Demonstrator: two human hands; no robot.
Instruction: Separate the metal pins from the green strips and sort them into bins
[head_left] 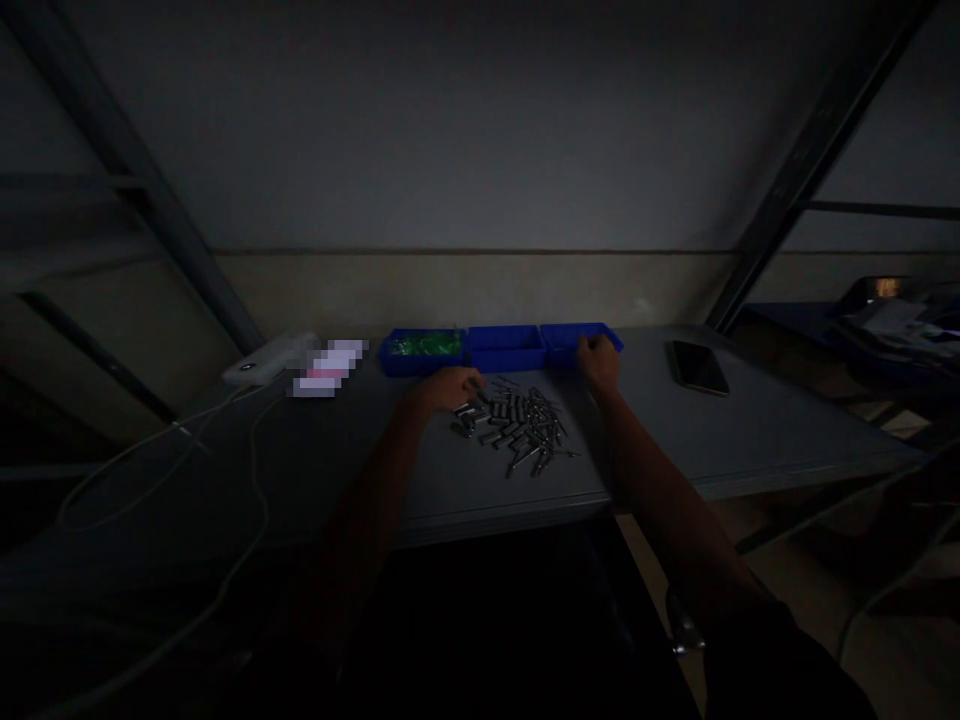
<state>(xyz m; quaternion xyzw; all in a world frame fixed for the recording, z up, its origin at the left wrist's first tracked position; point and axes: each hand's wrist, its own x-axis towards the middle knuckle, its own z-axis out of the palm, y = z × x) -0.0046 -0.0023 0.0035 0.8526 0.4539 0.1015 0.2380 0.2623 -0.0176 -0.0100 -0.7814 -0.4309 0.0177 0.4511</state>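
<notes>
On the grey table lies a pile of small metal cylinders and thin pins (529, 425). At its left edge is my left hand (450, 388), fingers curled together, with what looks like a small metal cylinder (478, 391) at the fingertips. My right hand (598, 364) is closed at the front of the right blue bin (555, 345). Its fingertips point down into the bin, and anything in them is hidden. The middle blue bin (506, 358) stands between two others. Bright green plastic material (427, 344) fills the left blue bin (397, 366).
A dark phone (699, 366) lies on the right of the grey table (645, 420). To the left are a white device (270, 360) with cables and a blurred-out bright patch (330, 370). Metal frame posts rise on both sides before a wall. The scene is dim.
</notes>
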